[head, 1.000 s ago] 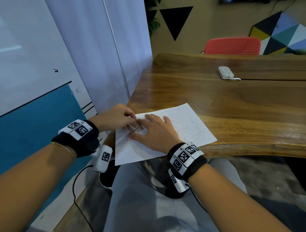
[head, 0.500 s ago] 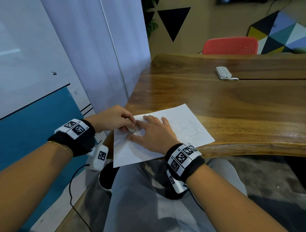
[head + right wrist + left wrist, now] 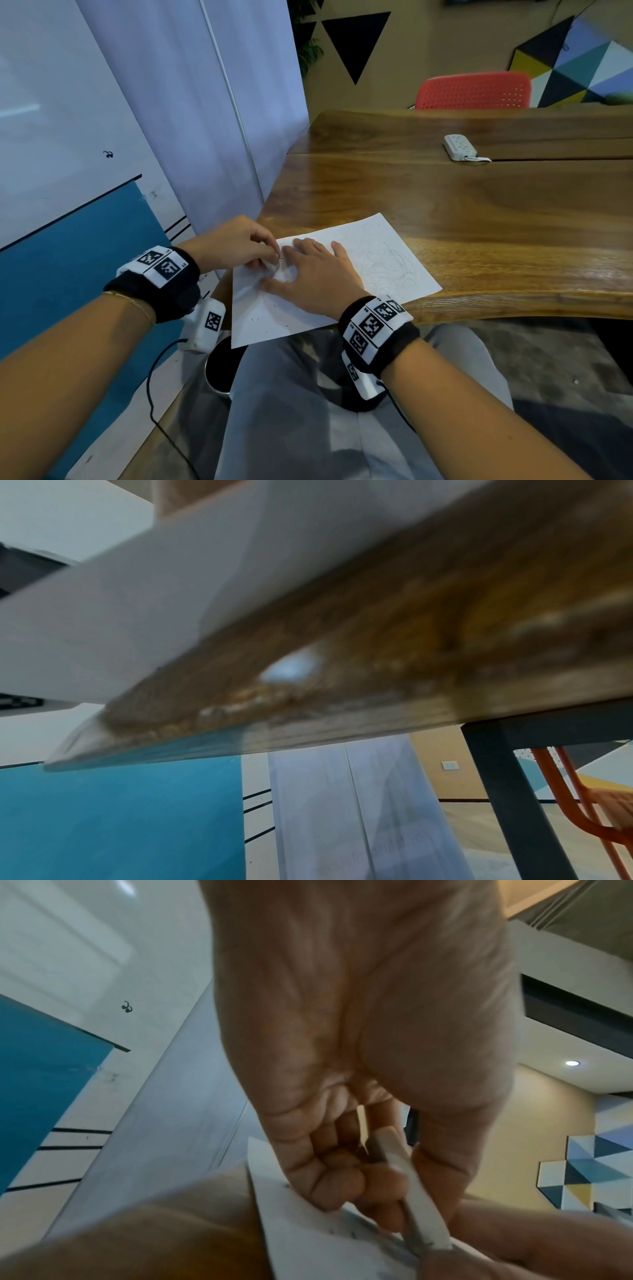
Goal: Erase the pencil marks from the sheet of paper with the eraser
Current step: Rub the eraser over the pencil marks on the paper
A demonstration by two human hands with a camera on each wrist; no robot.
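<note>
The left grip (image 3: pixel 236 245) pinches the eraser (image 3: pixel 273 266); the right grip (image 3: pixel 313 274) lies flat on the paper (image 3: pixel 376 260). A power strip (image 3: pixel 459 146) sits far across the wooden table (image 3: pixel 479 212), red chair (image 3: pixel 474 90) beyond.

Head view looks down; wrist views sit close, sharing table (image 3: pixel 445 212).

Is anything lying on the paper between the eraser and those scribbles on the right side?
Yes: the right hand lies flat on the sheet of paper, between the eraser pinched by the left hand and the pencil marks.
</note>
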